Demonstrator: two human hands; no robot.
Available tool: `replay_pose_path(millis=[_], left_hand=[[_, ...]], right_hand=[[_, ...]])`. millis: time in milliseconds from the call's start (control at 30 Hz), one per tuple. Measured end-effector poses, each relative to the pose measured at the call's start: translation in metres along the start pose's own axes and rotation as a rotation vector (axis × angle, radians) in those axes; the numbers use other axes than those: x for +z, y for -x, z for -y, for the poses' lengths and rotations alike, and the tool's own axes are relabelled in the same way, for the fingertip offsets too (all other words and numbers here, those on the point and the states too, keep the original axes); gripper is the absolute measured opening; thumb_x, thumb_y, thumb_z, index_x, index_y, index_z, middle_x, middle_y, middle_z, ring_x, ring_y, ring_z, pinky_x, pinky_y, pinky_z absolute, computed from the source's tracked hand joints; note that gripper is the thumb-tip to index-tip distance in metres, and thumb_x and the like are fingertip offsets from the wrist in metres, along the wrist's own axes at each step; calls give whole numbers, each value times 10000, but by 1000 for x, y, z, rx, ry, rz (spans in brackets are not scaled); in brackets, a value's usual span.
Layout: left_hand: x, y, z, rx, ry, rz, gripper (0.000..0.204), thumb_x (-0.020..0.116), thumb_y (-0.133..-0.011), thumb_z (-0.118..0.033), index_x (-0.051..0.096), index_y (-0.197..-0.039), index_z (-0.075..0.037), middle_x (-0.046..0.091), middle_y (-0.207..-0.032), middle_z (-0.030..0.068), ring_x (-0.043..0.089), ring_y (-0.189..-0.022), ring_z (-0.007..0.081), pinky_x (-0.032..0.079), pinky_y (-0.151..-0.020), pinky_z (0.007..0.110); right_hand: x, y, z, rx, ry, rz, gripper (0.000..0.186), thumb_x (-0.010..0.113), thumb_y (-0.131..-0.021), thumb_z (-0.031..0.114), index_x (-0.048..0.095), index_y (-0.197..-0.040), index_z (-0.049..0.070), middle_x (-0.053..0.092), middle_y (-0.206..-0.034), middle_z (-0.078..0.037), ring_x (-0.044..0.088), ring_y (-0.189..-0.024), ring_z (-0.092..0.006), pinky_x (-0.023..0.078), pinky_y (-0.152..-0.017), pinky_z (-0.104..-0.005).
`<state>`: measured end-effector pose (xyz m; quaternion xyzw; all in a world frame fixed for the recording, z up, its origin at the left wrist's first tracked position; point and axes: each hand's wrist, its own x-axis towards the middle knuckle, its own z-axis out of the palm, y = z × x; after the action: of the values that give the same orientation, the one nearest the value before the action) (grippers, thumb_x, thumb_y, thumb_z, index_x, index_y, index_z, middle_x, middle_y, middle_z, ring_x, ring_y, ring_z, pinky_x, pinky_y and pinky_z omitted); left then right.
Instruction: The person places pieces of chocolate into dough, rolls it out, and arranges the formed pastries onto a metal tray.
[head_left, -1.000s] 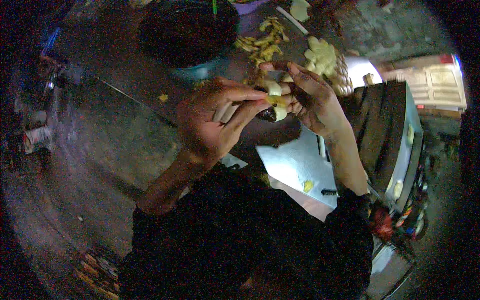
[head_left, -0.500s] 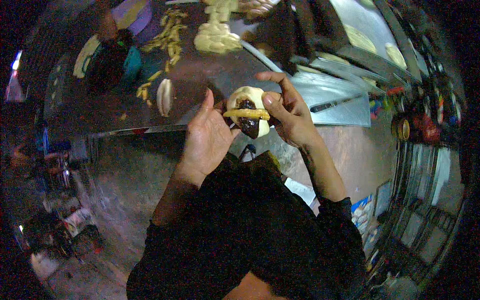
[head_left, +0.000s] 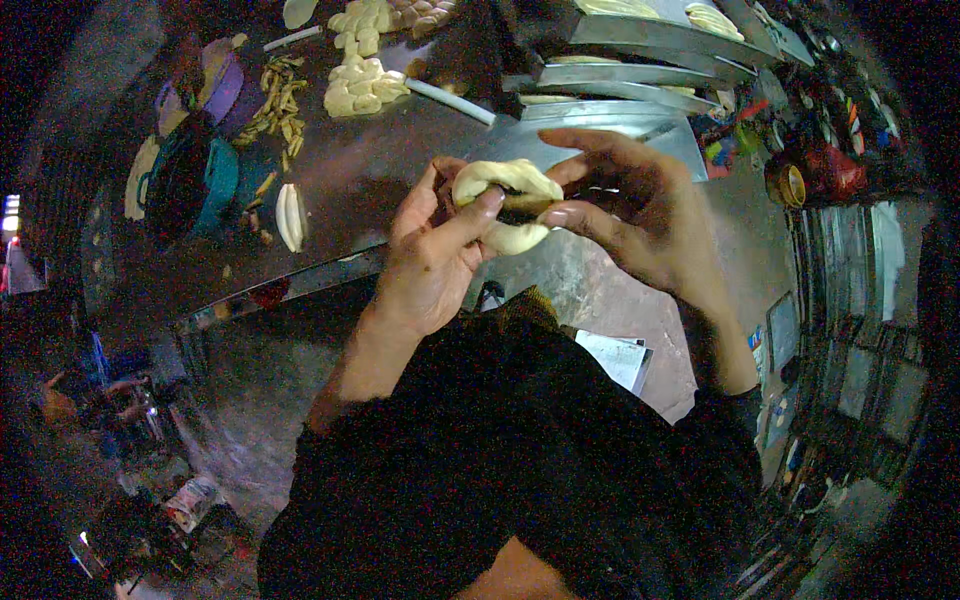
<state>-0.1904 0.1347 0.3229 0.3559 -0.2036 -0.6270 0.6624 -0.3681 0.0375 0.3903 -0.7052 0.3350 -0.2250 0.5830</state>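
My left hand (head_left: 435, 250) grips a pale piece of dough (head_left: 510, 172), its thumb pressed into the dark filling (head_left: 520, 205) in the middle. The dough is folded partly around the filling. My right hand (head_left: 645, 230) is on the dough's right side, thumb at the lower edge and forefinger raised above it; some fingers are in shadow. Beyond them is the dark work table (head_left: 370, 160) with a shaped dough piece (head_left: 292, 217), yellow strips (head_left: 275, 100), clustered dough pieces (head_left: 360, 90) and a pale rod (head_left: 450, 100).
A teal container (head_left: 215, 190) and purple tub (head_left: 220, 85) stand at the table's left. Metal trays (head_left: 630, 75) with dough are stacked at upper right, beside a metal sheet (head_left: 560, 135). A red bundle (head_left: 840, 170) is at right. White sheets (head_left: 610, 360) lie below on the floor.
My left hand has closed on the dough with its thumb in the filling. The dough has folded up around the filling and yellow strip, which showed fully before. The view has shifted.
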Motion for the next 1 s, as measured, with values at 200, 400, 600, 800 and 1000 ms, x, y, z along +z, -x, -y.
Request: replay_pose_path(millis=[200, 400, 600, 800, 1000], left_hand=[[-46, 2, -31, -71, 293, 37, 393, 530, -944, -9, 485, -1320, -114, 609, -1266, 150, 601, -1185, 307, 518, -1002, 483], [-77, -1, -71, 142, 120, 155, 395, 662, -850, 47, 430, -1145, -78, 524, -1236, 127, 561, -1191, 239, 500, -1020, 377], [-129, -27, -111, 252, 29, 43, 471, 788, -852, -101, 423, -1146, -62, 504, -1208, 104, 588, -1124, 208, 573, -808, 304], [-188, -58, -156, 571, -1078, -49, 379, 871, -695, -101, 738, -1044, -34, 667, -1037, 95, 684, -916, 224, 555, -807, 320], [-236, -86, -145, 428, -949, -149, 309, 860, -676, -55, 769, -972, -55, 697, -970, 93, 682, -897, 243, 528, -803, 332]], right_hand=[[17, -32, -10, -196, 71, 72, 226, 738, -872, 21, 719, -1090, -37, 698, -1021, -105, 659, -919, -153, 531, -829, -270], [55, -93, 6, -470, 305, 102, 427, 867, -734, 176, 718, -1079, -27, 686, -1060, -103, 658, -947, -207, 533, -811, -313], [99, -165, 19, -689, 430, 140, 319, 864, -706, 189, 733, -932, 5, 709, -915, -115, 676, -853, -248, 516, -741, -319], [146, -218, 14, -439, 313, 208, 346, 858, -716, 170, 735, -994, 5, 694, -905, -87, 674, -863, -220, 530, -779, -305], [173, -250, -20, -178, 394, 244, 352, 844, -743, 120, 766, -1085, 91, 702, -842, -91, 679, -728, -190, 541, -676, -314]])
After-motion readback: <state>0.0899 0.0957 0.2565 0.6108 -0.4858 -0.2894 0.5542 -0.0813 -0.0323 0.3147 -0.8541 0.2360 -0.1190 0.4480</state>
